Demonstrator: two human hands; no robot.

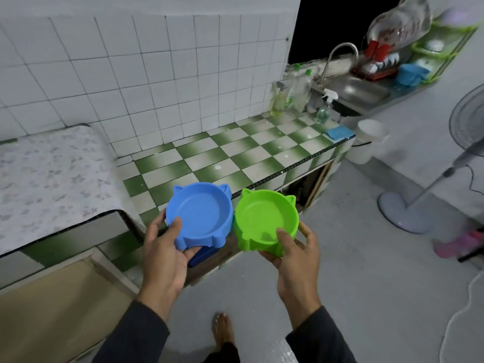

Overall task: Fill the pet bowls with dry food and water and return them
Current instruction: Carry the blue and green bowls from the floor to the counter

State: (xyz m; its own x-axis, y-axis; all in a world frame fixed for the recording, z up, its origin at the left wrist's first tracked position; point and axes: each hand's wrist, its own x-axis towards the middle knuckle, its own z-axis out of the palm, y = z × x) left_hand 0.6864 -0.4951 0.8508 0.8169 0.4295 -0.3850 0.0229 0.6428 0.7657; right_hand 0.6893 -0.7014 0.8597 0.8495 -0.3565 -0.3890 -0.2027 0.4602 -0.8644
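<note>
- the left hand [167, 247] grasps the blue bowl [200, 216], thumb hooked over the near rim and fingers curled beneath.
- the right hand [293, 254] grasps the green bowl [265, 218] the same way, thumb on the near rim.
- both cat-eared bowls are held side by side in the air, touching or nearly so, at the near edge of the green-and-white checkered counter [235, 153]; nothing shows inside either.
- a steel sink [358, 91] with a curved tap [340, 52] sits at the counter's far end, bottles [298, 93] just beside it.
- a white bucket [366, 142] and a standing fan [432, 179] stand on the floor to the right.
</note>
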